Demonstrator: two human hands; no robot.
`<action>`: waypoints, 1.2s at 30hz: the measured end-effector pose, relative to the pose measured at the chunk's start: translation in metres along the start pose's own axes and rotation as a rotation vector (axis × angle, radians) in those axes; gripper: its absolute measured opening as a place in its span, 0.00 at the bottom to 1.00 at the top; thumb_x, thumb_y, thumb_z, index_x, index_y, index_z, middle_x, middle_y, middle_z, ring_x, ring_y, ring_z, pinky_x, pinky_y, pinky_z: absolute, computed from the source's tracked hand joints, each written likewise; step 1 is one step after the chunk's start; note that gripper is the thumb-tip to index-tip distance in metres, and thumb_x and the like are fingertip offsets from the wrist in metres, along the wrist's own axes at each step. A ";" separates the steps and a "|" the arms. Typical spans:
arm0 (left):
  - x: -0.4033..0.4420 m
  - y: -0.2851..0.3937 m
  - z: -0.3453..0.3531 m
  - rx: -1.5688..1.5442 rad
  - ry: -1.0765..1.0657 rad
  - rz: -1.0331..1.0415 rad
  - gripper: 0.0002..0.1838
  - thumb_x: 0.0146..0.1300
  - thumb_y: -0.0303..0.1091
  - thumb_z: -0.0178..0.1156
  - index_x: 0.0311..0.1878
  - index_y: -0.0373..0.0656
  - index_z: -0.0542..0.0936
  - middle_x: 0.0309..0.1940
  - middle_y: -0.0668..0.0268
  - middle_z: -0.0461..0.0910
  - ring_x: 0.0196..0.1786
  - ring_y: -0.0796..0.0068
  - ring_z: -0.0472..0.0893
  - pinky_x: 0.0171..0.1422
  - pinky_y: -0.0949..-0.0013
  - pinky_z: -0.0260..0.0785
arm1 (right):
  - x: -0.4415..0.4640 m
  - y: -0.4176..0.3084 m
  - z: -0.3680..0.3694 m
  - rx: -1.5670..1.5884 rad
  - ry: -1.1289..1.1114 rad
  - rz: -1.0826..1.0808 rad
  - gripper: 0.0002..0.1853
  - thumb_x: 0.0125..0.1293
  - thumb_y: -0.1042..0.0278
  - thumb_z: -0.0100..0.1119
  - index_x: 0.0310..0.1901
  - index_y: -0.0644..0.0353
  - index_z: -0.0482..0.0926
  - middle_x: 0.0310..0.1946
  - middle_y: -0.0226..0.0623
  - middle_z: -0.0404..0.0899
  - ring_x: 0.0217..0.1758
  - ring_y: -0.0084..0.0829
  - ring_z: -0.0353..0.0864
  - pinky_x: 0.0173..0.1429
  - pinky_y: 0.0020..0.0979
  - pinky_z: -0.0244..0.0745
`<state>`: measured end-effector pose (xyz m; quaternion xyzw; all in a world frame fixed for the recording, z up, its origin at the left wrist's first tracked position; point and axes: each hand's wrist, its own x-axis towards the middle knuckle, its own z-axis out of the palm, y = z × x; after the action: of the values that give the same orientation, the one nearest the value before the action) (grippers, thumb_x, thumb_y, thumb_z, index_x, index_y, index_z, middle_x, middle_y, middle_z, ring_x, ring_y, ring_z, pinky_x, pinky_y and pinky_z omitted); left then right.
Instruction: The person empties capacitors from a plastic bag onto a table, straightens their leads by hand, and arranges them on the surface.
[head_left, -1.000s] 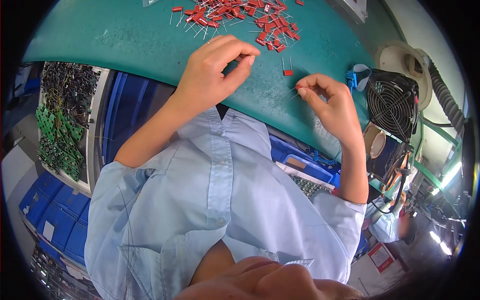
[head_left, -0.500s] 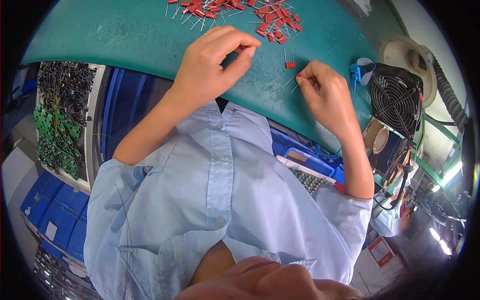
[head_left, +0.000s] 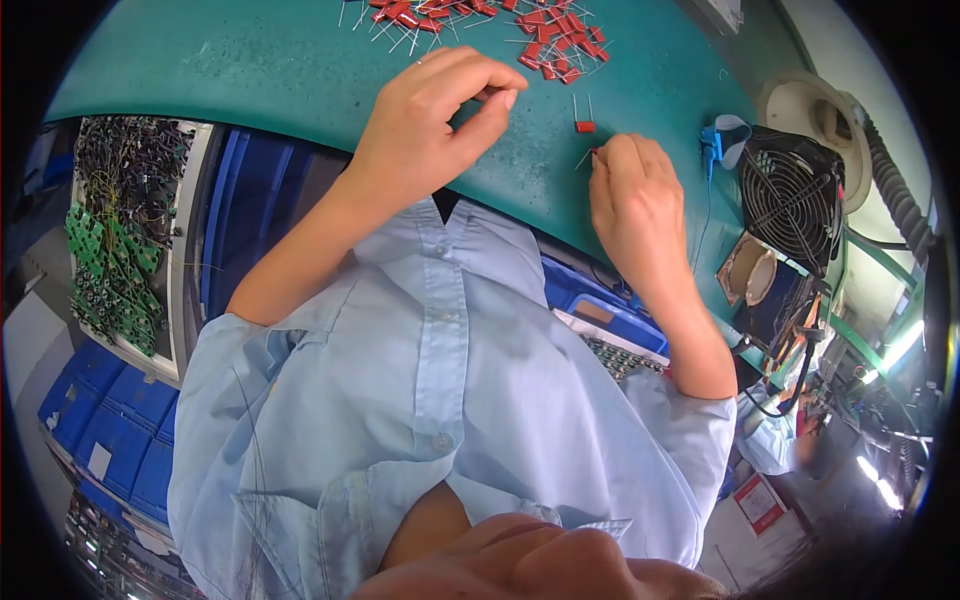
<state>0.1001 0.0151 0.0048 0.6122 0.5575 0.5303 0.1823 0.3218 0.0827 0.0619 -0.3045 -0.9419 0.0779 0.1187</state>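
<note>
My left hand is over the green mat, its thumb and index finger pinched together; whatever may be between the tips is too small to make out. My right hand is closed, knuckles up, on a red two-leaded component. Only a bit of its red body and thin leads show, left of the fingertips. Just beyond that hand lies a single red component, its two leads pointing away from me. A loose pile of similar red components is at the top of the view.
A black fan and a blue clip with a cord are at the right. Green circuit boards fill a tray at the left. Blue bins stand lower left. At the lower right, another person's sleeve shows.
My right hand has turned knuckles up and drawn slightly back, now hiding most of its component. The left hand has shifted slightly up and right, still pinched.
</note>
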 end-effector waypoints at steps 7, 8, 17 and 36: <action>0.001 -0.001 -0.001 -0.020 0.002 0.010 0.06 0.67 0.24 0.64 0.45 0.37 0.86 0.38 0.64 0.85 0.40 0.73 0.84 0.47 0.71 0.79 | 0.007 0.025 -0.019 0.523 -0.133 0.435 0.06 0.66 0.74 0.66 0.39 0.68 0.84 0.30 0.39 0.84 0.32 0.26 0.82 0.38 0.30 0.75; 0.001 -0.001 -0.001 -0.020 0.005 0.011 0.06 0.67 0.24 0.64 0.45 0.37 0.86 0.38 0.64 0.85 0.40 0.73 0.84 0.48 0.70 0.80 | 0.008 0.031 -0.021 0.607 -0.146 0.517 0.07 0.67 0.73 0.66 0.40 0.68 0.85 0.30 0.36 0.85 0.32 0.21 0.81 0.38 0.27 0.74; 0.001 0.001 -0.002 -0.014 -0.014 -0.012 0.06 0.66 0.23 0.64 0.44 0.37 0.86 0.38 0.63 0.85 0.40 0.71 0.84 0.46 0.70 0.79 | 0.018 0.043 -0.023 0.753 -0.162 0.519 0.07 0.69 0.71 0.66 0.39 0.67 0.85 0.30 0.26 0.84 0.33 0.15 0.77 0.38 0.22 0.72; 0.005 0.003 0.001 -0.046 0.032 -0.002 0.04 0.64 0.26 0.65 0.42 0.40 0.83 0.34 0.64 0.82 0.37 0.64 0.81 0.43 0.63 0.74 | 0.101 0.087 -0.033 0.565 -0.140 0.056 0.06 0.67 0.70 0.67 0.40 0.62 0.83 0.34 0.27 0.82 0.38 0.18 0.78 0.45 0.24 0.75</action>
<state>0.1018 0.0185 0.0090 0.5987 0.5486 0.5526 0.1877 0.2993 0.2145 0.0921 -0.2793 -0.8799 0.3612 0.1312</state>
